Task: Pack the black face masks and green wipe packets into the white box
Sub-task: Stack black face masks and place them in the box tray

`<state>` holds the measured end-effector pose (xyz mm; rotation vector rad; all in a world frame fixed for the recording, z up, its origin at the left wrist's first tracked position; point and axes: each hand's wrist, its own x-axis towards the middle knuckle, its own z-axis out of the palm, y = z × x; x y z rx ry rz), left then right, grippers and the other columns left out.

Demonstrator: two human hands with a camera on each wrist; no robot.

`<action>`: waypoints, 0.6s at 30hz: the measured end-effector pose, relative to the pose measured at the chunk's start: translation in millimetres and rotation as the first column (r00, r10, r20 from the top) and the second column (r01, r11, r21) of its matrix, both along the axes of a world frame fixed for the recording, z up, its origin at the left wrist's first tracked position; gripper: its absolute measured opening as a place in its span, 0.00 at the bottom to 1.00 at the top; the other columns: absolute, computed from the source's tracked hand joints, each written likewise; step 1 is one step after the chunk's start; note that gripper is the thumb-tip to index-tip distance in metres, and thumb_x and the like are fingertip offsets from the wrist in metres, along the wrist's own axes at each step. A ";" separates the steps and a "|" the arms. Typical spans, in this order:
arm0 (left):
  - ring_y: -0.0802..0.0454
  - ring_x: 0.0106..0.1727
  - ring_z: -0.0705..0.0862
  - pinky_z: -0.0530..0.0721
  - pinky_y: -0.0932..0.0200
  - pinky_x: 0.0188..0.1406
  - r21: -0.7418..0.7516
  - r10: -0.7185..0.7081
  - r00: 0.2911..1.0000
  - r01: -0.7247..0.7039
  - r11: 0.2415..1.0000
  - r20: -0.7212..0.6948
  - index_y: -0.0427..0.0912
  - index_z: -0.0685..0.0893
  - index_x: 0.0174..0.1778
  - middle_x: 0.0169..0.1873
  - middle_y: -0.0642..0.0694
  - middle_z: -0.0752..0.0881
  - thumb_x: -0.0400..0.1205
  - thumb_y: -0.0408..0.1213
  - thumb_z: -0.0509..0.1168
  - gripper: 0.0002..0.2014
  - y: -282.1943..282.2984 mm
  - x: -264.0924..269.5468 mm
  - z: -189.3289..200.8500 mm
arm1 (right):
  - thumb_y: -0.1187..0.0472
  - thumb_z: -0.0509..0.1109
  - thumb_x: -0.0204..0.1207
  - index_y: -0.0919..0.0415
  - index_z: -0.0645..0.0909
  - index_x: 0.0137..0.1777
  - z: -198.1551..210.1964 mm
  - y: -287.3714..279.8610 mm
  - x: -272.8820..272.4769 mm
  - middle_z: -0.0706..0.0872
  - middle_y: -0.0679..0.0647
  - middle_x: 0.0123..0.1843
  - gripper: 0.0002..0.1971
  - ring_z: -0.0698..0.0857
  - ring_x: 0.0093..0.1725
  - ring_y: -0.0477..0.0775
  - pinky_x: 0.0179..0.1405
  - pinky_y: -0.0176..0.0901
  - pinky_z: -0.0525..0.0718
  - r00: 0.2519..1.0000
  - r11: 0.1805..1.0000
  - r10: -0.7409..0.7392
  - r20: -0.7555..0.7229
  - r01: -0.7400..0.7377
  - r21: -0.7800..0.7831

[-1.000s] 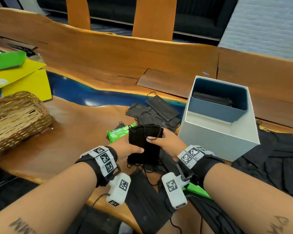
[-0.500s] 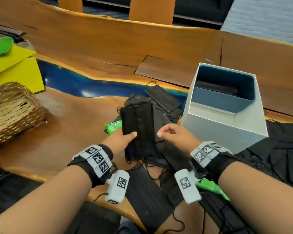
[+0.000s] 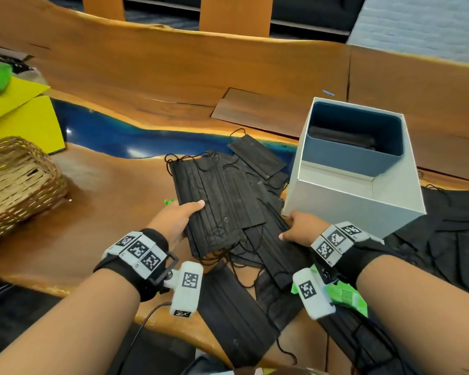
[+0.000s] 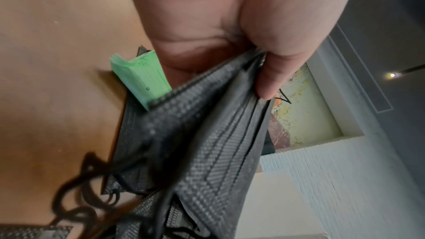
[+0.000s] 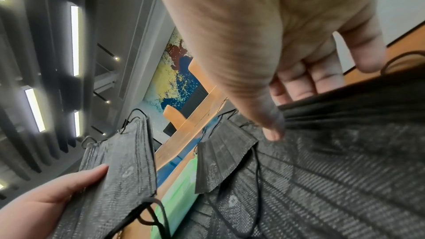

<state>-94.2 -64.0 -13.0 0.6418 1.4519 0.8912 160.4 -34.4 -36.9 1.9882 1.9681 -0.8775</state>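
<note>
My left hand [image 3: 186,216] holds a stack of black face masks [image 3: 217,201] lifted just above the table, thumb on top and fingers underneath; the left wrist view shows that pinch [image 4: 257,79]. At the white box's near left corner, my right hand [image 3: 290,227] pinches the edge of more black masks [image 5: 345,115] in the loose pile [image 3: 268,247]. The white box [image 3: 344,209] stands open at the right with dark masks [image 3: 341,135] in its blue-grey liner. One green wipe packet [image 3: 345,293] lies under my right wrist. Another green packet [image 4: 142,79] pokes out beside my left hand.
A wicker basket [image 3: 19,180] sits at the left, with yellow folders [image 3: 19,115] behind it. More black masks [image 3: 228,312] overhang the near table edge, and black cloth [image 3: 450,239] lies right of the box. A blue resin strip [image 3: 119,133] crosses the wooden table.
My right hand let go of the stack and moved right to the pile beside the box. The left hand kept the stack, which now lies flatter and spread out.
</note>
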 end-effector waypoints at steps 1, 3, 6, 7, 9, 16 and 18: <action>0.45 0.52 0.85 0.81 0.47 0.57 0.002 -0.004 1.000 0.004 1.000 0.003 0.41 0.78 0.61 0.51 0.44 0.86 0.84 0.36 0.62 0.10 1.1 2.2 2.3 | 0.54 0.71 0.77 0.65 0.80 0.54 3.6 0.7 -0.2 0.82 0.63 0.59 0.14 0.80 0.65 0.62 0.58 0.42 0.75 1.000 1.000 0.009 0.005 -0.009 -0.022; 0.46 0.51 0.85 0.81 0.48 0.55 0.004 -0.009 1.000 0.009 1.000 0.007 0.41 0.77 0.63 0.51 0.44 0.86 0.84 0.35 0.61 0.11 2.9 4.4 4.0 | 0.57 0.69 0.78 0.66 0.82 0.49 6.9 3.0 -0.7 0.83 0.62 0.52 0.10 0.81 0.57 0.59 0.55 0.41 0.75 1.000 0.998 0.028 0.007 -0.028 -0.048; 0.46 0.49 0.86 0.82 0.49 0.50 -0.006 -0.002 1.000 0.002 1.000 0.010 0.39 0.76 0.66 0.52 0.42 0.86 0.84 0.34 0.61 0.14 3.5 5.3 4.8 | 0.59 0.65 0.80 0.57 0.69 0.30 13.8 2.4 -1.6 0.76 0.56 0.42 0.17 0.74 0.48 0.54 0.48 0.37 0.69 0.999 0.998 0.054 0.002 -0.054 -0.012; 0.46 0.49 0.86 0.82 0.49 0.49 -0.015 -0.002 1.000 0.002 1.000 0.008 0.38 0.76 0.66 0.52 0.41 0.86 0.84 0.34 0.61 0.14 4.1 4.9 4.3 | 0.59 0.64 0.81 0.56 0.66 0.29 16.8 1.7 -0.1 0.75 0.56 0.42 0.19 0.73 0.47 0.54 0.47 0.37 0.68 0.998 0.998 0.060 0.009 -0.060 0.000; 0.46 0.48 0.85 0.82 0.50 0.45 -0.031 -0.001 1.000 0.002 1.000 0.019 0.38 0.76 0.66 0.51 0.41 0.86 0.85 0.34 0.61 0.14 3.9 3.8 2.3 | 0.59 0.63 0.80 0.55 0.65 0.28 25.4 -1.3 4.5 0.75 0.55 0.37 0.19 0.74 0.45 0.55 0.44 0.38 0.69 0.998 0.999 0.022 -0.057 -0.020 0.046; 0.41 0.52 0.86 0.82 0.43 0.59 -0.025 0.004 0.999 -0.003 1.000 0.052 0.38 0.79 0.65 0.49 0.40 0.88 0.86 0.34 0.58 0.13 14.5 11.6 7.6 | 0.59 0.65 0.79 0.54 0.75 0.36 110.8 -13.6 -4.3 0.77 0.47 0.32 0.10 0.75 0.34 0.45 0.35 0.35 0.71 0.856 0.941 0.084 -0.510 0.100 0.323; 0.40 0.54 0.86 0.80 0.40 0.63 -0.028 0.016 0.997 -0.014 0.999 0.070 0.38 0.80 0.65 0.50 0.39 0.89 0.86 0.37 0.59 0.14 16.3 17.8 15.5 | 0.59 0.64 0.80 0.52 0.74 0.34 126.2 -13.9 -7.5 0.76 0.49 0.34 0.12 0.75 0.37 0.48 0.41 0.42 0.72 0.735 0.949 0.048 -0.677 0.178 0.261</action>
